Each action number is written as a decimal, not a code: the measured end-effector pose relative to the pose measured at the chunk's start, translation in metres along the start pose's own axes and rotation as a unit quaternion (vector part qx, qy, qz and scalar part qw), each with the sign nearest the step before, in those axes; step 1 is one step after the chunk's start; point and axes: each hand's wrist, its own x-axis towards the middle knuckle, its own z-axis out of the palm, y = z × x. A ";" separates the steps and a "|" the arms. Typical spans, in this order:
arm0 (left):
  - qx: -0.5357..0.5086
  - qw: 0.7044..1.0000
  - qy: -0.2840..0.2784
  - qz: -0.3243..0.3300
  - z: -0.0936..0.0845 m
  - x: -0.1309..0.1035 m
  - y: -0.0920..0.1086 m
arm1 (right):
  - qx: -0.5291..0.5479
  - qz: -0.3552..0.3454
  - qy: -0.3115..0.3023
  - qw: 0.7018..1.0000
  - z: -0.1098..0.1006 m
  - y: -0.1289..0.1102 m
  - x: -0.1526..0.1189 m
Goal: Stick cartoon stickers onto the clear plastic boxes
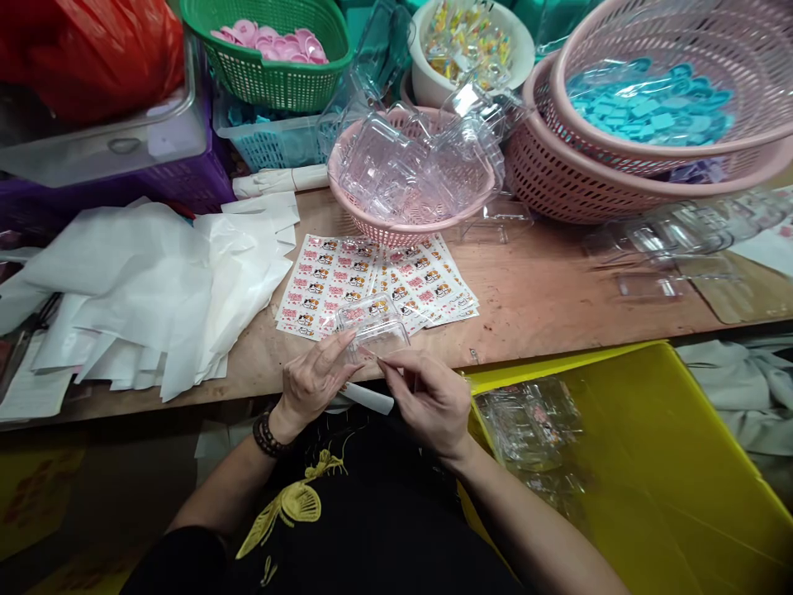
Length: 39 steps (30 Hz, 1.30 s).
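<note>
My left hand (313,380), with a dark bead bracelet at the wrist, grips a small clear plastic case (377,324) by its near left side. At the case's near edge, the thumb and forefinger of my right hand (430,401) are pinched together; what is between them is too small to make out. A curled white strip of paper (370,398) hangs just below my hands, and I cannot tell which hand carries it. Behind and partly under the case lie sheets of cat stickers (315,281), overlapping on the wooden table (520,289).
A pink basket (409,223) of clear cases stands behind the stickers. White backing papers (142,281) pile up on the left. A yellow bin (657,446) at right holds clear packages (533,421). Farther back are a green basket (273,83), a white bowl (427,83) and large pink baskets (576,182).
</note>
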 end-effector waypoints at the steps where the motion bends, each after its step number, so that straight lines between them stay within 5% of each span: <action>1: -0.001 1.000 -0.001 0.001 -0.001 0.001 0.000 | -0.023 -0.058 -0.005 0.998 -0.002 -0.002 0.000; 4: 0.004 1.000 -0.004 -0.002 -0.002 0.004 0.000 | -0.068 -0.187 -0.004 0.980 -0.006 -0.007 -0.002; 6: 0.008 1.000 -0.003 -0.003 -0.002 0.003 -0.002 | -0.063 -0.185 0.006 0.981 -0.005 -0.008 -0.003; 9: 0.017 1.000 -0.007 -0.006 -0.001 0.000 -0.005 | 0.016 0.004 0.035 0.999 0.001 -0.005 -0.002; 12: 0.021 1.000 -0.002 -0.009 0.000 -0.001 -0.005 | 0.121 0.231 0.053 0.964 0.007 0.002 0.003; 18: 0.015 1.000 0.019 -0.010 0.001 0.001 -0.001 | 0.242 0.371 0.047 0.895 0.010 0.009 0.012; 27: -0.001 1.000 0.022 -0.013 0.002 0.000 -0.002 | 0.247 0.394 0.051 0.884 0.011 0.011 0.014; 39: -0.034 0.999 -0.015 -0.020 0.000 -0.003 -0.003 | 0.175 0.330 0.049 0.926 0.013 0.014 0.011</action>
